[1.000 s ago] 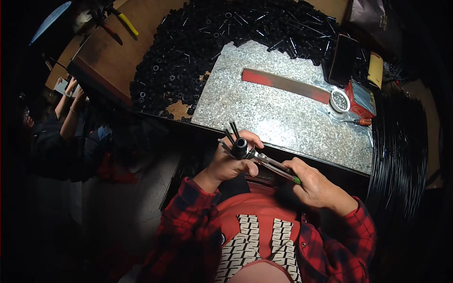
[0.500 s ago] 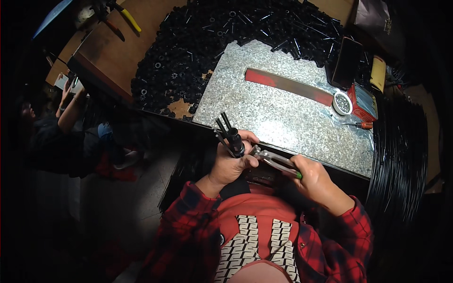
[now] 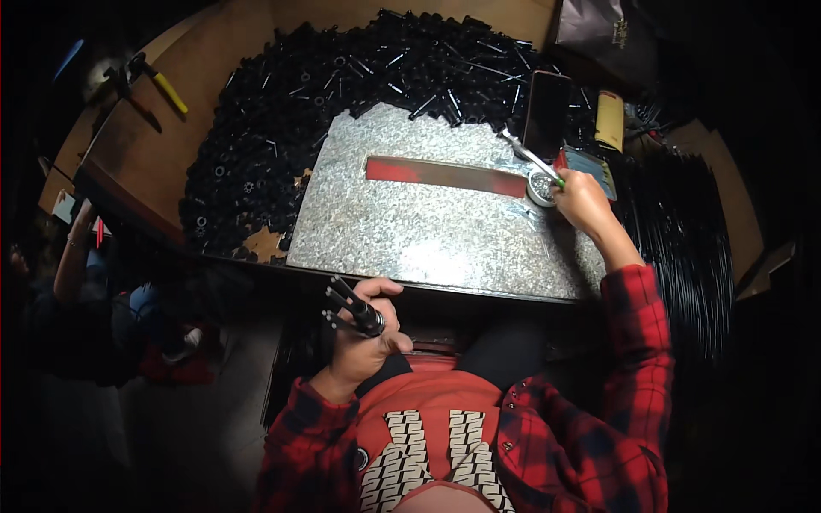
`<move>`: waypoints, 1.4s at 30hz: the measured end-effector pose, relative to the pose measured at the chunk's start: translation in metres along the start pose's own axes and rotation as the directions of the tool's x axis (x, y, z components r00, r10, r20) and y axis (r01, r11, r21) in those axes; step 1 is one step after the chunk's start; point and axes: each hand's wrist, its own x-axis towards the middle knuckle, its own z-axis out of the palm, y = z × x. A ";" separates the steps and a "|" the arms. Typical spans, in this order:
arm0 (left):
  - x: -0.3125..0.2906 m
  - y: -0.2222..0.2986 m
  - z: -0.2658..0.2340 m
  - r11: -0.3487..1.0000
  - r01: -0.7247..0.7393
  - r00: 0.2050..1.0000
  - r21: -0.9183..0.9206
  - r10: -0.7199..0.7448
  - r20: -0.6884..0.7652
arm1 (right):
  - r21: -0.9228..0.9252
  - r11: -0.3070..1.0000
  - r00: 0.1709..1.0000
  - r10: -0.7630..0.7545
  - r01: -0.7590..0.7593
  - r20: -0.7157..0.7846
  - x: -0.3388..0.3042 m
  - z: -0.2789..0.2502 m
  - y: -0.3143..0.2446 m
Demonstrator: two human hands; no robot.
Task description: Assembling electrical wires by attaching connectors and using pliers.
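Item, left hand [image 3: 357, 352], raised in front of the near table edge; its grip is closed around a black cylindrical piece [image 3: 369, 321] and several thin black rods [image 3: 339, 297], though the tips of thumb and forefinger stand apart; we find the piece tilted, its rods pointing up and to the left.

Item, right hand [image 3: 583, 197], extended over the right of the speckled board [image 3: 359, 227]; it is clamped on pliers [image 3: 537, 157] with a green handle end, their head pointing up and left toward the dark phone [image 3: 546, 111]; whether the jaws of the pliers meet, we cannot tell.

Item, white cup [image 3: 540, 203] of small shiny bits, just beside the right hand and partly hidden by it; item, long red-and-brown bar [image 3: 445, 175], flat on the board, its right end near the cup.

Item, heap of black parts [image 3: 256, 120], mostly beyond and to the left of the board; item, yellow packet [image 3: 610, 120], right of the phone; item, mass of thin black strands [image 3: 684, 239] at the right; item, yellow-handled tool [image 3: 168, 90], at upper left; we list lastly another person's forearm [image 3: 73, 252], far left.
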 end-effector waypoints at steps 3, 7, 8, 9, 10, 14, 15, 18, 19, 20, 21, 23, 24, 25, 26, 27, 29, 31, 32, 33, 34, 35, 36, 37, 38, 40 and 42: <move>-0.003 -0.002 0.004 0.997 0.065 0.998 0.050 -0.065 0.003 | -0.196 0.980 0.985 0.011 0.022 0.170 0.016 0.011 -0.006; -0.008 0.003 0.002 0.988 0.033 0.999 0.151 -0.038 0.034 | -0.257 0.964 0.985 -0.023 0.067 0.173 0.032 0.032 -0.001; -0.008 0.003 0.002 0.985 0.023 0.999 0.170 -0.031 0.041 | -0.259 0.964 0.986 -0.025 0.067 0.165 0.034 0.034 -0.001; -0.007 0.002 0.001 0.985 0.015 0.999 0.171 -0.023 0.044 | -0.265 0.962 0.985 -0.027 0.072 0.170 0.034 0.034 -0.003; -0.008 0.002 0.000 0.983 0.025 0.999 0.182 -0.033 0.042 | -0.268 0.960 0.984 -0.033 0.080 0.176 0.034 0.034 -0.006; -0.008 -0.005 -0.004 0.981 -0.010 0.999 0.193 0.001 0.045 | -0.216 0.976 0.985 0.011 0.027 0.174 0.032 0.026 -0.013; -0.007 -0.005 -0.004 0.984 -0.003 0.999 0.181 -0.004 0.043 | -0.202 0.979 0.985 0.020 0.016 0.172 0.032 0.028 -0.010; -0.007 -0.001 -0.003 0.986 0.020 0.999 0.163 -0.028 0.047 | -0.203 0.978 0.993 -0.024 0.047 0.116 0.031 0.034 -0.003; -0.006 0.000 -0.002 0.986 0.018 0.999 0.163 -0.026 0.048 | -0.173 0.985 0.993 -0.007 0.027 0.114 0.029 0.031 -0.005; -0.005 0.002 0.000 0.990 0.049 0.998 0.131 -0.054 0.034 | -0.173 0.985 0.994 -0.008 0.027 0.111 0.029 0.033 -0.002; -0.005 0.004 0.001 0.992 0.080 0.996 0.098 -0.082 0.021 | -0.148 0.988 0.997 -0.031 0.041 0.067 0.029 0.036 0.002; -0.003 0.004 0.002 0.992 0.079 0.997 0.097 -0.082 0.018 | -0.123 0.991 0.998 -0.053 0.055 0.020 0.025 0.034 0.001; -0.003 0.005 0.003 0.992 0.081 0.997 0.096 -0.082 0.014 | -0.088 0.996 0.999 -0.034 0.034 0.006 0.023 0.031 -0.001; -0.002 0.004 0.002 0.992 0.079 0.997 0.098 -0.081 0.017 | -0.051 0.999 1.000 -0.014 0.013 -0.009 0.020 0.028 -0.004; -0.001 0.002 0.000 0.989 0.055 0.998 0.139 -0.061 0.036 | -0.051 0.999 1.000 -0.011 0.010 -0.013 0.017 0.026 -0.005; 0.000 0.001 0.000 0.983 0.030 0.997 0.180 -0.041 0.057 | -0.008 1.000 0.997 -0.030 0.030 -0.070 0.015 0.024 -0.004; 0.000 0.003 0.003 0.992 0.060 0.997 0.108 -0.064 0.033 | 0.152 0.988 0.992 -0.018 0.036 -0.121 0.009 0.020 -0.013; 0.000 0.003 0.005 0.995 0.092 0.996 0.037 -0.092 0.002 | 0.362 0.928 0.985 -0.029 0.089 -0.169 -0.006 0.017 -0.040; 0.000 0.000 0.004 0.996 0.079 0.997 0.047 -0.079 -0.004 | 0.534 0.844 0.999 0.033 -0.042 0.026 -0.014 0.014 -0.054; -0.001 0.000 0.003 0.996 0.066 0.998 0.061 -0.065 -0.016 | 0.682 0.726 0.991 0.004 -0.093 0.131 -0.029 0.008 -0.077; 0.001 0.000 0.004 0.996 0.067 0.998 0.061 -0.066 -0.019 | 0.792 0.592 0.976 -0.038 -0.151 0.215 -0.044 0.011 -0.089; 0.004 0.000 0.006 0.994 0.062 0.998 0.091 -0.062 -0.002 | 0.852 0.499 0.964 -0.111 -0.157 0.242 -0.063 0.002 -0.105; 0.007 0.000 0.009 0.991 0.056 0.998 0.120 -0.058 0.014 | 0.894 0.427 0.965 -0.147 -0.138 0.219 -0.081 0.006 -0.117; 0.008 0.001 0.012 0.990 0.078 0.997 0.118 -0.077 -0.010 | 0.912 0.384 0.948 -0.211 -0.144 0.239 -0.094 0.007 -0.132; 0.009 0.001 0.013 0.990 0.081 0.997 0.119 -0.080 -0.014 | 0.936 0.352 0.954 -0.276 -0.017 0.121 -0.104 0.008 -0.144; 0.010 0.002 0.020 0.999 0.003 0.999 0.032 -0.002 -0.038 | 0.940 0.341 0.949 -0.303 0.027 0.083 -0.122 0.008 -0.162; 0.006 -0.003 0.019 0.992 0.015 0.996 -0.124 -0.026 -0.089 | 0.954 0.258 0.936 -0.348 0.155 -0.058 -0.128 0.015 -0.178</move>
